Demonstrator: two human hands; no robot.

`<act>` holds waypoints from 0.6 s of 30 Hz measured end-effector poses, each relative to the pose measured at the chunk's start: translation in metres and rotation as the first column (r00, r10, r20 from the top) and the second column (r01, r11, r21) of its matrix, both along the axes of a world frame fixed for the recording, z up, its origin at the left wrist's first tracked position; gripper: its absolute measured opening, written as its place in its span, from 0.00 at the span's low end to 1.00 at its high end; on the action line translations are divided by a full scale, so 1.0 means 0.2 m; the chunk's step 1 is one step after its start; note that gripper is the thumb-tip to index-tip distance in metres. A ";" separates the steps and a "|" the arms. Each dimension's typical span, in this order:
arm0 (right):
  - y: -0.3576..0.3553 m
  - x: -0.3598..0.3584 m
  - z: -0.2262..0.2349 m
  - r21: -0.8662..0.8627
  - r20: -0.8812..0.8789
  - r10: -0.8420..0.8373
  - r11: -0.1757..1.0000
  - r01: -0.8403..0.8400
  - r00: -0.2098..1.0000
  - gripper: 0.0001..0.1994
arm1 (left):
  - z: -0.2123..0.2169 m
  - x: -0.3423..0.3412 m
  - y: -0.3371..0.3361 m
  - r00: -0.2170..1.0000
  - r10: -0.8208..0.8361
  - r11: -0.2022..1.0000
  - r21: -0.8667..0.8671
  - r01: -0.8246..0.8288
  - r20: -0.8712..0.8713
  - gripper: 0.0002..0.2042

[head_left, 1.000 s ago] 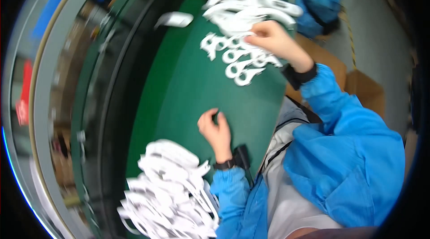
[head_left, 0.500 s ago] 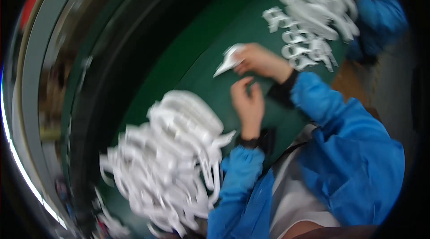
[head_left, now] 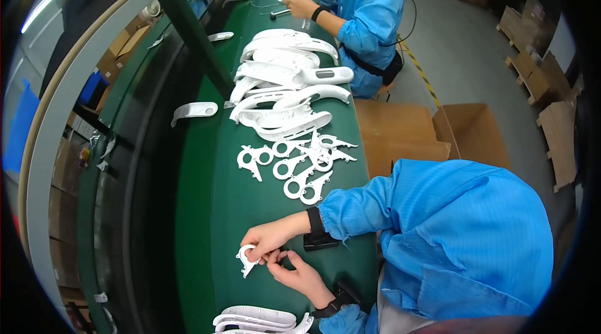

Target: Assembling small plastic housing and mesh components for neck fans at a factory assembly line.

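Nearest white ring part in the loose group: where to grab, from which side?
Probably pinch the white ring part by its ring's near rim, coming from the near side: that rim borders bare green table, the hole is open, and the tail points away.

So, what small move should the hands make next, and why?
Perhaps the left hand should take the white ringed part by its tapered end, to steady it: the right hand pinches it with that end sticking out, and the left is close by.
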State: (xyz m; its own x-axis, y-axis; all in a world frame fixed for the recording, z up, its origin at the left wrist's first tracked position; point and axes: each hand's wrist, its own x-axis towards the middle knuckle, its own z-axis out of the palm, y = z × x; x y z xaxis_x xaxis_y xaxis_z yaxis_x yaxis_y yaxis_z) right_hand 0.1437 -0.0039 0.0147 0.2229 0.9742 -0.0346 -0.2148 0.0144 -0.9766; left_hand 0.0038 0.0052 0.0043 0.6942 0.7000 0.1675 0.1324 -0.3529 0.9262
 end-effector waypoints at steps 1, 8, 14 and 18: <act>0.00 0.00 -0.01 -0.001 0.005 0.005 1.000 -0.005 1.000 0.11 | 0.00 0.01 0.00 1.000 0.005 1.000 -0.001 -0.005 0.005 0.10; 0.01 0.03 -0.02 -0.012 0.018 0.019 1.000 -0.019 1.000 0.10 | -0.02 0.00 0.02 0.998 -0.030 0.999 0.040 0.032 -0.055 0.10; 0.00 0.02 -0.04 -0.023 0.001 0.028 0.999 -0.028 1.000 0.10 | -0.01 0.00 0.00 0.994 -0.002 0.995 0.099 0.013 -0.110 0.08; 0.00 0.02 -0.03 -0.022 0.012 0.037 0.999 -0.037 0.999 0.10 | 0.01 -0.01 0.00 0.991 -0.019 0.994 0.109 0.033 -0.131 0.08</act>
State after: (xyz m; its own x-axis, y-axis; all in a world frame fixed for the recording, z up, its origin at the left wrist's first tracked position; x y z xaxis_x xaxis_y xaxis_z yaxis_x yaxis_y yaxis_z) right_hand 0.1472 -0.0031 0.0090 0.1872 0.9809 -0.0537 -0.2023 -0.0150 -0.9792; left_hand 0.0014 0.0053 0.0059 0.7329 0.6636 0.1499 0.2384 -0.4569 0.8570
